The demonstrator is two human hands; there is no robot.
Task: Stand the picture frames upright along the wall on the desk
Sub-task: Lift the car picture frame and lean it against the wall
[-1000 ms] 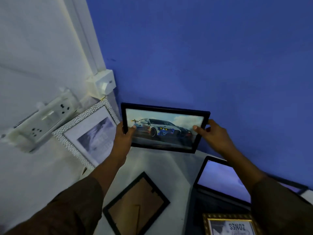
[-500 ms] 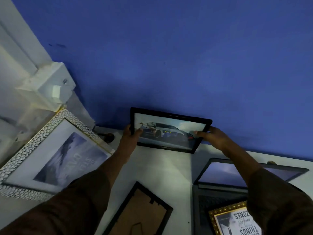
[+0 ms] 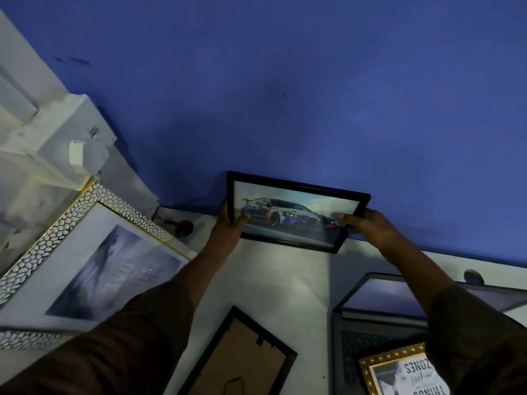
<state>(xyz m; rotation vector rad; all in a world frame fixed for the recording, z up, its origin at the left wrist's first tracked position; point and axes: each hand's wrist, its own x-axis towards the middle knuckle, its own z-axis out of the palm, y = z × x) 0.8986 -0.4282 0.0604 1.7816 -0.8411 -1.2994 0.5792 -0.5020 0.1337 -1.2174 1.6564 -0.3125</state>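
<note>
A black-framed car picture (image 3: 296, 213) is held upright against the blue wall (image 3: 313, 95), its lower edge at the back of the white desk (image 3: 285, 280). My left hand (image 3: 229, 220) grips its left side and my right hand (image 3: 362, 225) grips its lower right corner. A large white pebble-textured frame (image 3: 94, 263) leans at the left by the white wall. A black frame (image 3: 239, 357) lies face down on the desk near me. A gold-framed print (image 3: 399, 372) lies flat at the lower right.
An open laptop (image 3: 385, 297) sits at the right, under the gold frame. A white switch box (image 3: 57, 149) sticks out of the left wall above the pebble frame. A small dark round object (image 3: 184, 226) lies in the desk corner, another (image 3: 473, 277) by the wall at right.
Both hands have carried the car picture back and down until it stands at the wall. My view has tilted and shifted right, so the socket plate has left the frame.
</note>
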